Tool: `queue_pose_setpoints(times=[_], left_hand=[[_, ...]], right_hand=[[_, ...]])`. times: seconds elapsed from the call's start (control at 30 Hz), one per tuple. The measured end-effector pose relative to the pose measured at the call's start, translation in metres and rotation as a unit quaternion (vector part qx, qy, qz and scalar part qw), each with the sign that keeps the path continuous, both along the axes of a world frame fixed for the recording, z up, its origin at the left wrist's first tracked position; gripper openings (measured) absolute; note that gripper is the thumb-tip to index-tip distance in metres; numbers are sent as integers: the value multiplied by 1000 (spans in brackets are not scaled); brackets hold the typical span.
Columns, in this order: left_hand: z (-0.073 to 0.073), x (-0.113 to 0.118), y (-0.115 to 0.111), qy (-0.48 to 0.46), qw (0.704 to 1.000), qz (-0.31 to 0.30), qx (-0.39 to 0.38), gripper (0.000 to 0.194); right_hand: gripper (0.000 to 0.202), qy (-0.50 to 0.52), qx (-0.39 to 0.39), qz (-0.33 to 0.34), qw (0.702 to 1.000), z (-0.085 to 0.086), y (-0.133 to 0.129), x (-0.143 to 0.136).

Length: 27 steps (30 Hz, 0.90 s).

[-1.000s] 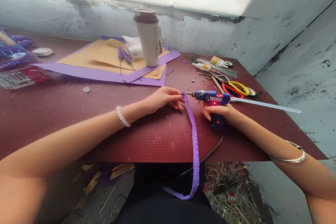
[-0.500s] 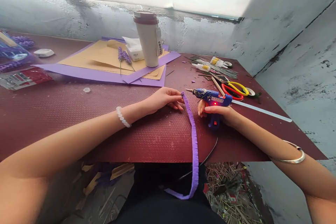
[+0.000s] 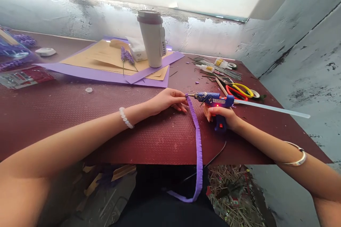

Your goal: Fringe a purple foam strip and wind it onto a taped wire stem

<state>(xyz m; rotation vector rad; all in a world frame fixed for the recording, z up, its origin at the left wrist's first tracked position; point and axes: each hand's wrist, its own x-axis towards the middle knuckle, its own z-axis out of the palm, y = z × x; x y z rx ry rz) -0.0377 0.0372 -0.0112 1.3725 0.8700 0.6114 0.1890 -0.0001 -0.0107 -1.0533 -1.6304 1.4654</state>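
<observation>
Between the fingertips of my left hand [image 3: 173, 100] is the upper end of a long purple fringed paper strip [image 3: 199, 145]. The strip hangs over the table edge, and its lower end rests on my lap. My right hand [image 3: 222, 114] is wrapped round the handle of a blue glue gun [image 3: 215, 101] with a red light on its side. The gun's nozzle points left and is at the strip's upper end, by my left fingertips; whether it touches cannot be made out. A long pale glue stick [image 3: 274, 108] sticks out of the gun's back.
Behind the gun lie yellow-and-red-handled scissors [image 3: 243, 90], glue bottles [image 3: 222, 63] and thin wires [image 3: 205, 60]. A coffee cup [image 3: 152, 40] stands by purple paper [image 3: 157, 67], brown paper [image 3: 90, 56] and purple flower sprigs [image 3: 127, 56]. A red packet [image 3: 26, 77] lies left.
My right hand has turned the glue gun and brought its nozzle down to the strip's end at my left fingertips. The glue stick has swung up with it. My left hand stays nearly still.
</observation>
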Motion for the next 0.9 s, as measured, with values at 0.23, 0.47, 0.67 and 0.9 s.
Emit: queue_pose_setpoints(times=[0.23,0.47,0.67,0.9], left_hand=[[-1,-1,1,-9,1000,-6,5,11],[0,0,0,-10,1000,-2,-2,10],[-2,-1,2,-20,1000,-10,3,14],[-5,-1,3,-15,1000,-11,2,13]], right_hand=[[24,-9,4,1,1000,0,1,0],[29,-20,9,7,1000,-2,3,1],[37,-32,7,5,999,-4,3,2],[41,-33,21,3,999,-5,2,0]])
